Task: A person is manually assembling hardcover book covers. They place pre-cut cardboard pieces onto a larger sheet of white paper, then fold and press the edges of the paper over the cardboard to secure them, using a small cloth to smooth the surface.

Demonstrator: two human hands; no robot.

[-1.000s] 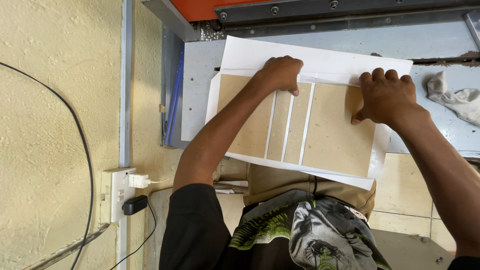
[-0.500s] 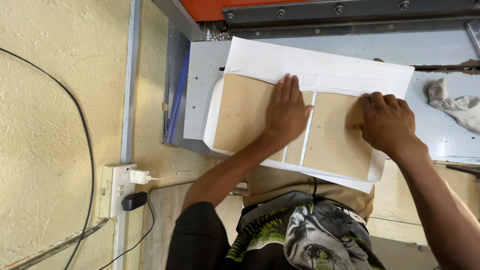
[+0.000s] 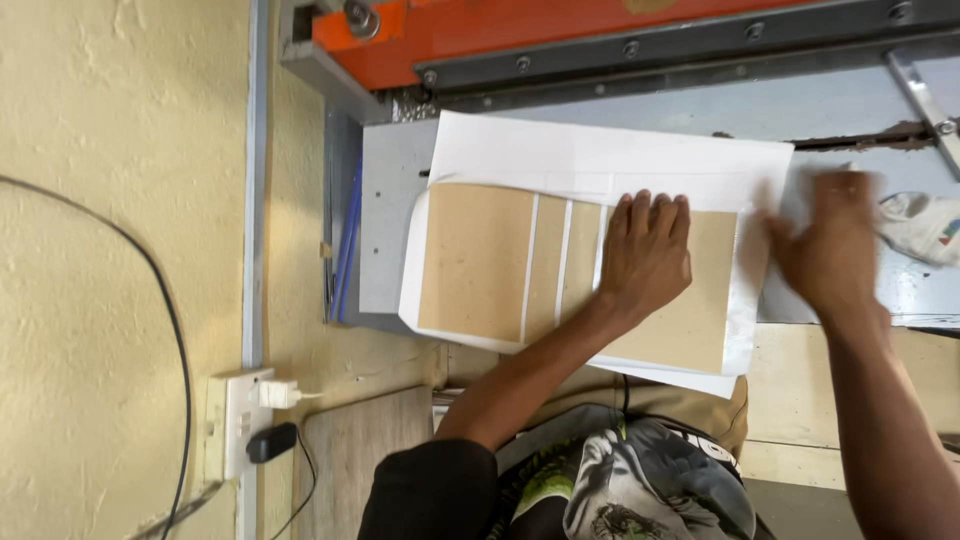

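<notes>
hands: two, both the person's own. the left hand (image 3: 645, 255) lies flat, palm down, fingers together and stretched out, pressing on the brown boards; it grips nothing. the right hand (image 3: 832, 250) is blurred, fingers spread loosely, at the right edge of the white sheet; whether it touches or holds the sheet cannot be told.
brown boards: four panels (image 3: 480, 262) laid side by side on the white sheet, one wide at the left, two narrow strips in the middle, one wide at the right partly under the left hand. thin white gaps run between them. they are flat, tan and speckled.
white sheet: one large sheet (image 3: 600, 155), lying under the boards, its border showing on all sides; its near edge hangs over the front of the grey table.
grey table: one metal surface (image 3: 390, 230), carrying the sheet.
cloth: one crumpled pale rag (image 3: 925, 225), right of the sheet, on the grey table.
orange bar: one (image 3: 520, 30), beyond the sheet, with a dark bolted rail (image 3: 700, 50) just under it.
wall socket: one white socket (image 3: 235, 420), left of the table and nearer than the sheet, with two plugs, one white and one black.
</notes>
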